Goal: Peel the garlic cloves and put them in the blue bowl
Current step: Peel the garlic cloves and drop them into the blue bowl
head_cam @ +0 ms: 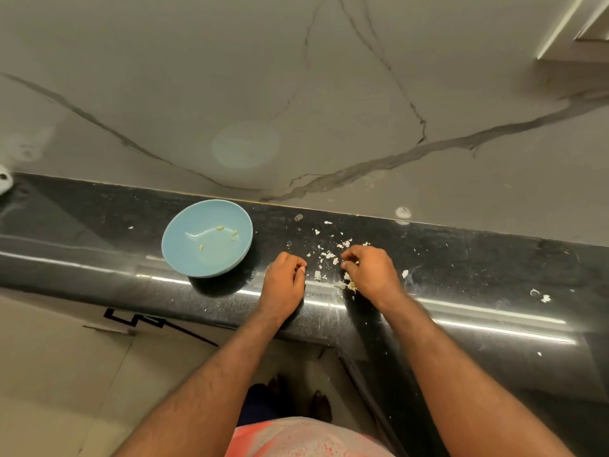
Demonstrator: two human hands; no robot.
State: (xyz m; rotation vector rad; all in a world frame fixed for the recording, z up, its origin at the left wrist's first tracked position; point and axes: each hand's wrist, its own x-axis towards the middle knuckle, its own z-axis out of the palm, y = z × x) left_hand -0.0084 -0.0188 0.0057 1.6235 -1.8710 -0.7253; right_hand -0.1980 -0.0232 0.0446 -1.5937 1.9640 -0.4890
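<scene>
On the black counter [461,258], four peeled cloves [220,228] lie in the blue bowl [184,255] at left; skins [328,255] litter the right. Fingers curled, the left hand [285,278] and right hand [372,272] flank the scraps. Whether either holds a clove cannot be told, and peeling looks unfinished.

Only one camera was used, worn on the person's head. It looked forward and steeply down at the counter [461,258] from above. The left hand [283,282] and right hand [372,275] were close, near the middle. Wall [296,77] filled the top, floor [49,357] the bottom.
</scene>
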